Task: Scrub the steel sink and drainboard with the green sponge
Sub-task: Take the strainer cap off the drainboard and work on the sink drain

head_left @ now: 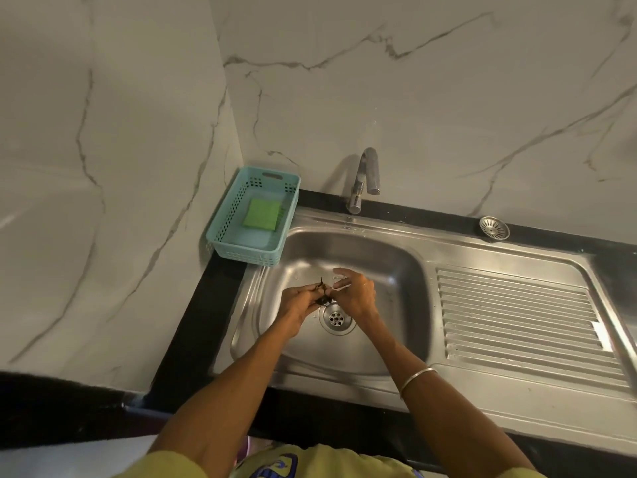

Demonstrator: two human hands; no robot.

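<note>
Steel sink (389, 267), both hands over drain (336, 319), green sponge (261, 213) in basket (220, 236)

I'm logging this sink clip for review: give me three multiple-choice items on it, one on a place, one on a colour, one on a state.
1. Where is the green sponge?
A. in the basket
B. in the sink basin
C. on the drainboard

2. What colour is the basket?
A. red
B. light blue
C. white

3. What is the left hand doing?
A. lying flat on the counter
B. turning the tap
C. pinching a small dark scrap

Key: 1 A, it lies on the basket's floor. 2 B, its walls are light blue. 3 C, the scrap sits at its fingertips above the drain.
</note>
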